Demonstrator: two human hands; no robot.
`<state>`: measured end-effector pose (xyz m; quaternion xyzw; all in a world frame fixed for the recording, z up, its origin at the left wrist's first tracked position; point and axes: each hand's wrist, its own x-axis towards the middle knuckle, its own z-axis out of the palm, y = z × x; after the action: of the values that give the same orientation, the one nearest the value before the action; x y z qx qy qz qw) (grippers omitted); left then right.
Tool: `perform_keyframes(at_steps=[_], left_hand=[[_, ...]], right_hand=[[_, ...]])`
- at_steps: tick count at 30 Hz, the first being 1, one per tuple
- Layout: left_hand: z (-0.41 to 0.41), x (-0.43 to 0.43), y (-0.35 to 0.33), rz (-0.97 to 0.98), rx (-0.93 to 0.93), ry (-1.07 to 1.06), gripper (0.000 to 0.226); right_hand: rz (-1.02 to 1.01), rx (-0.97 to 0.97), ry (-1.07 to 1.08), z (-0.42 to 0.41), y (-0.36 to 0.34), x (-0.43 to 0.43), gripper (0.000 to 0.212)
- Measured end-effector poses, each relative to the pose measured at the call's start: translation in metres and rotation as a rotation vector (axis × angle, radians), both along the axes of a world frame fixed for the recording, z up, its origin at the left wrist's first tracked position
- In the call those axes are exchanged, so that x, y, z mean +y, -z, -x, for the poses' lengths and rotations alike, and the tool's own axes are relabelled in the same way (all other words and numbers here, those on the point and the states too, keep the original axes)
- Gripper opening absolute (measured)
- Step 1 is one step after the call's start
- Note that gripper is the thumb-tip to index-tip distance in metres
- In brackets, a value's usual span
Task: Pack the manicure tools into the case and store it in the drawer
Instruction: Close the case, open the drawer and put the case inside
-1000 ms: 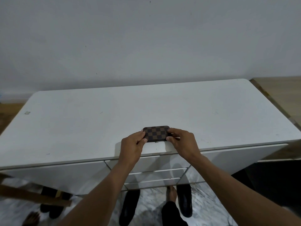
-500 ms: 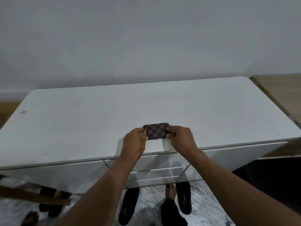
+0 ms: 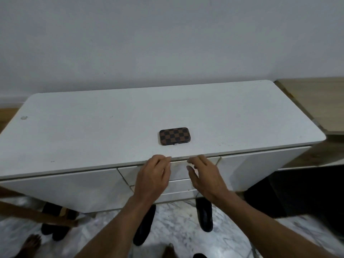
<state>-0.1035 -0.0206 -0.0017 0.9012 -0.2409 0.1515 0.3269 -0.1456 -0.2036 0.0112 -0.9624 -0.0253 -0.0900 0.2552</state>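
Note:
The closed manicure case [image 3: 174, 136], brown and black checkered, lies flat on the white cabinet top [image 3: 93, 127] near its front edge. No loose tools are visible. My left hand [image 3: 153, 175] and my right hand [image 3: 203, 175] are both off the case, below the front edge, in front of the shut top middle drawer [image 3: 178, 172]. The fingertips of both hands reach up to the gap under the cabinet top. Their fingers are apart and hold nothing.
A white wall rises behind the cabinet. A wooden surface [image 3: 316, 103] adjoins at the right. Black shoes [image 3: 204, 215] and another person's bare foot [image 3: 29, 244] are on the marble floor below. A wooden bar [image 3: 37, 215] crosses at lower left.
Both hands let go of the case and dropped down to the front of the top drawer. The case stays lying on the cabinet top.

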Motion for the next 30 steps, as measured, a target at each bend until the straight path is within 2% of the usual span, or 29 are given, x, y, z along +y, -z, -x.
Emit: perform_keyframes(at_steps=[3,6,11,13,18,23,26,28,30], left_hand=[[0.021,0.008,0.025,-0.100,0.114,-0.016,0.030],[0.019,0.014,0.035,-0.232,0.217,-0.093,0.044],[0.017,0.014,0.045,-0.472,0.286,-0.138,0.060],[0.021,0.011,0.048,-0.512,0.308,-0.177,0.064],[0.025,0.011,0.038,-0.616,0.336,-0.205,0.064],[0.040,0.013,0.029,-0.537,0.290,-0.174,0.067],[0.058,0.011,0.024,-0.445,0.371,-0.159,0.067],[0.075,0.010,0.023,-0.396,0.484,-0.150,0.058],[0.093,0.013,0.022,-0.417,0.516,-0.124,0.058]], right_hand=[[0.099,0.121,-0.019,0.016,0.027,0.000,0.021],[0.090,0.174,0.039,0.010,0.027,-0.002,0.042],[0.128,0.285,-0.011,-0.002,0.027,-0.004,0.066],[0.156,0.354,0.003,-0.001,0.032,-0.003,0.069],[0.231,0.312,0.046,-0.001,0.030,0.000,0.061],[0.200,0.265,0.058,0.022,0.022,0.006,0.045],[0.136,0.275,0.071,0.041,0.021,0.010,0.040],[0.173,0.295,0.054,0.055,0.025,0.009,0.041],[0.200,0.357,0.053,0.071,0.026,0.009,0.051]])
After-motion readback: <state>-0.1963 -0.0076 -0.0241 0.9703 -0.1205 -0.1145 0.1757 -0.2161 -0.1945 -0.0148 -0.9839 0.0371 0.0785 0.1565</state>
